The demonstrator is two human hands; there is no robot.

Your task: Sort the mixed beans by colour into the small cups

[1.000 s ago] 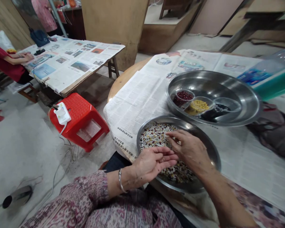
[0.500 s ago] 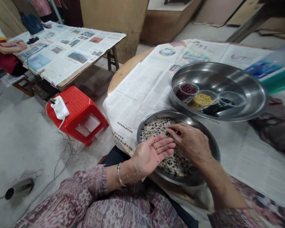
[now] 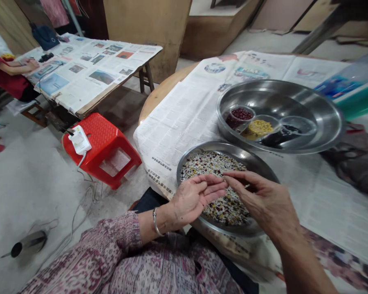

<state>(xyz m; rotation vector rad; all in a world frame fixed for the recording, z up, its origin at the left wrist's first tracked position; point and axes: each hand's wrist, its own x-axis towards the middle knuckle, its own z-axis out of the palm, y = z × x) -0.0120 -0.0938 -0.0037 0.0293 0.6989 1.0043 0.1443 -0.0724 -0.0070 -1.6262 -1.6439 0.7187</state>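
Observation:
My left hand (image 3: 194, 197) is palm up over the near steel basin (image 3: 265, 165), its fingers stretched out and slightly curled. Whether anything lies in its palm is hard to see. Thumb and index finger of my right hand (image 3: 260, 196) are pinched together at the left fingertips; anything between them is too small to make out. Below both hands, a mix of white grains with red, yellow and dark beans (image 3: 202, 163) covers the basin's bottom. Beyond it, a larger steel basin (image 3: 328, 118) holds clear cups of red beans (image 3: 241, 114), yellow beans (image 3: 260, 128) and black beans (image 3: 290, 131).
Newspaper (image 3: 178, 122) covers the round table. A large clear bottle with a blue label (image 3: 340, 83) lies at the right. On the left are a red stool (image 3: 102, 136) with a white power strip (image 3: 80, 140), and another table (image 3: 82, 81) where a person in red (image 3: 6, 77) sits.
The right hand has shifted right and down, its pinch now at the left fingertips. The left palm tilted up, showing small yellow beans on its fingers, then cupped again.

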